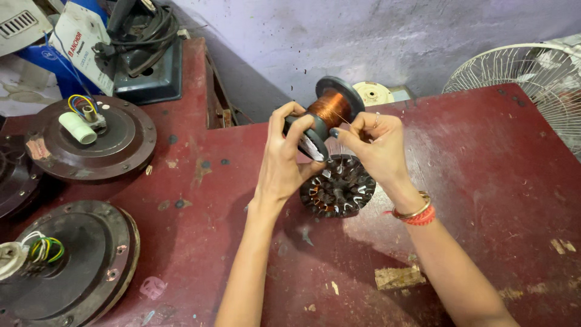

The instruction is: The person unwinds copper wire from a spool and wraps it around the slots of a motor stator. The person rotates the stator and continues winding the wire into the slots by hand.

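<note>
Both hands hold a spool of copper wire above the slotted core.
Left hand [284, 158] grips the spool [325, 116]; right hand [376, 145] pinches its thin wire, which could snap or kink if tugged. The core [338, 191] sits on the red surface [484, 181] just below.

Two round dark fan motor housings [91, 142] [66, 266] with coloured wires sit at the left of the red desk [484, 181], a white fan guard [532, 79] off right, clothes iron [142, 27] up back.
</note>
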